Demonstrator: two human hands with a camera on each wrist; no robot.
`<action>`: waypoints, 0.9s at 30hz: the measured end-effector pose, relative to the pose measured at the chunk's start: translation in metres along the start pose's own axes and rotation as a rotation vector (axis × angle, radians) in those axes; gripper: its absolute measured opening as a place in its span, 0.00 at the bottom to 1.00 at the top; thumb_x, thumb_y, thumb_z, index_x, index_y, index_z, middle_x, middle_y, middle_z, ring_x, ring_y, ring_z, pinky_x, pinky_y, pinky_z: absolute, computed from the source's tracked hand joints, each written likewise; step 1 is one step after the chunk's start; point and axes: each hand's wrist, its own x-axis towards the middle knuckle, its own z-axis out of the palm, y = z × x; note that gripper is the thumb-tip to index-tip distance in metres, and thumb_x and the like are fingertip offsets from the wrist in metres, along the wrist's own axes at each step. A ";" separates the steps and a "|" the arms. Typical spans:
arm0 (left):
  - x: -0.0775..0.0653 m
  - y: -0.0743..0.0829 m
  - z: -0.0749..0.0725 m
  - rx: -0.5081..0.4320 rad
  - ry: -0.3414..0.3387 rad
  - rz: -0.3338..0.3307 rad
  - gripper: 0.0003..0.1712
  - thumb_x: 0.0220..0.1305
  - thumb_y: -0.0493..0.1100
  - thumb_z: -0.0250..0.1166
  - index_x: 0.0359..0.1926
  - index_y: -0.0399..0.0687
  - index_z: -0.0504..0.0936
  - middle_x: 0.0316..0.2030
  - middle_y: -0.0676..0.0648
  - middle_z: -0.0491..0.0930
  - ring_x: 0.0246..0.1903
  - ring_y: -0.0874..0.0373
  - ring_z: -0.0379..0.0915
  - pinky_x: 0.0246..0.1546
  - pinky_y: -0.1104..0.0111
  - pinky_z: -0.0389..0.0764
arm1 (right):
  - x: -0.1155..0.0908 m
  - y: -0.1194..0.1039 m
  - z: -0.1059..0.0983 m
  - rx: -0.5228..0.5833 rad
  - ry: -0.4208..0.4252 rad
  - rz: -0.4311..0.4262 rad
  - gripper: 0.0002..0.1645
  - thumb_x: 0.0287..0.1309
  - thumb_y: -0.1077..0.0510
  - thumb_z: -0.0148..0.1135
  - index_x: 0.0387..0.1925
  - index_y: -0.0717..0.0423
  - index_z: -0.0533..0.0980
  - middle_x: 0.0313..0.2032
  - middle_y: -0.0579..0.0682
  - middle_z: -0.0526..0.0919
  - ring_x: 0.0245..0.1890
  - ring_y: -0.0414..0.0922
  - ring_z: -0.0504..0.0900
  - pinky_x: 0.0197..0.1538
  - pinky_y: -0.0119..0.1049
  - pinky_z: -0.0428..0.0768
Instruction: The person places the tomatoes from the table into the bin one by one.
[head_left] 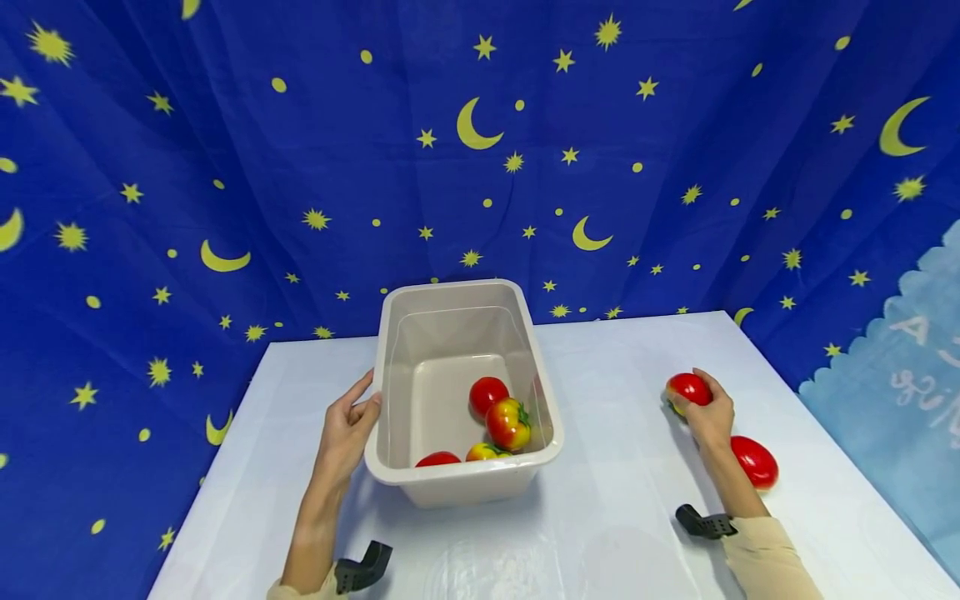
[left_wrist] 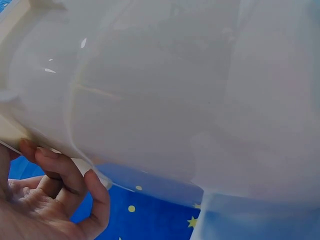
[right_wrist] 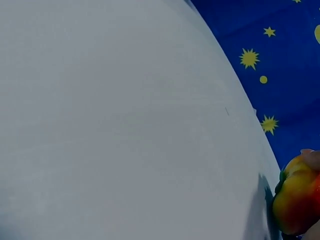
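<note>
A deep beige plastic bin (head_left: 465,479) stands on the table, tilted toward me. My left hand (head_left: 347,429) grips its left rim, thumb over the edge; in the left wrist view the curled fingers (left_wrist: 65,172) lie against the bin's outer wall (left_wrist: 150,100). Inside are several shiny tomatoes (head_left: 508,423), red with yellow and green leafy ends, gathered at the near right. Off to the right, my right hand (head_left: 711,417) holds another red tomato (head_left: 686,388) between thumb and fingers, low over the table. Its yellow-green end (right_wrist: 295,195) shows in the right wrist view.
One more red tomato (head_left: 754,462) lies beside the right forearm, partly covered by it. The white table (head_left: 615,517) ends at a blue curtain (head_left: 337,167) printed with stars and moons. A light-blue panel (head_left: 900,358) hangs at the right.
</note>
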 end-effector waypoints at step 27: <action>0.000 0.001 0.000 0.007 -0.007 0.002 0.28 0.75 0.43 0.53 0.72 0.46 0.62 0.46 0.37 0.84 0.35 0.68 0.81 0.36 0.73 0.80 | 0.002 -0.008 0.003 -0.068 -0.067 -0.059 0.41 0.56 0.63 0.64 0.71 0.56 0.62 0.70 0.66 0.62 0.69 0.64 0.60 0.69 0.61 0.59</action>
